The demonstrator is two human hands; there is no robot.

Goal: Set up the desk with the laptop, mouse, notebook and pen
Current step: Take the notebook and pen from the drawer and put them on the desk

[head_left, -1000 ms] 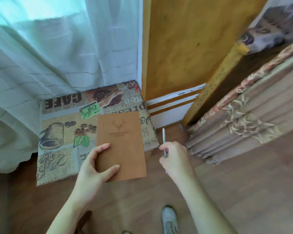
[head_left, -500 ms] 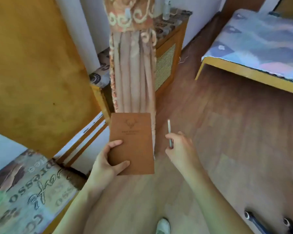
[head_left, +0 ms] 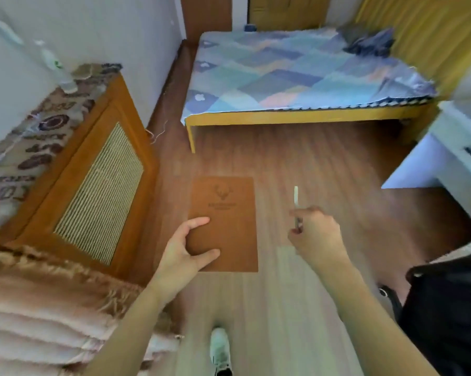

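Brown cover, one notebook [head_left: 225, 218], centre of frame, held flat over the floor, stag emblem facing up. Counts: one notebook, one pen, two hands, one shoe visible. No laptop or mouse in view.

Left to right:

Lower left: pinkish pleated curtain fabric [head_left: 39, 308], blurred. Above it, one low wooden cabinet [head_left: 93, 185] with a woven-mesh front panel, against the white wall. A printed cloth [head_left: 30, 142] covers its top; one clear bottle [head_left: 53, 66] stands on the cloth, upper left.

Centre: left hand [head_left: 182, 256] grips the notebook at its lower-left corner, thumb across the cover, fingers curled round the left edge and under it. Bottom centre: one light-coloured shoe [head_left: 220, 348] on the floor.

Right of centre: right hand [head_left: 314, 234] is closed around one pen [head_left: 296, 198], pinched between thumb and fingers; white end points up and away. Pen is just right of the notebook, not touching it.

Top centre to right: one bed [head_left: 297, 77] with a patchwork blue cover on a yellow wooden frame; dark clothing bundled on its far right corner. Yellow curtain behind it, upper right.

Right edge: white furniture unit [head_left: 446, 158] with one dark drawer handle. Lower right: black object [head_left: 446, 308], cannot tell what.

Surface: wood-plank floor [head_left: 297, 158], reddish brown, paler near the bottom. Room is a small bedroom.
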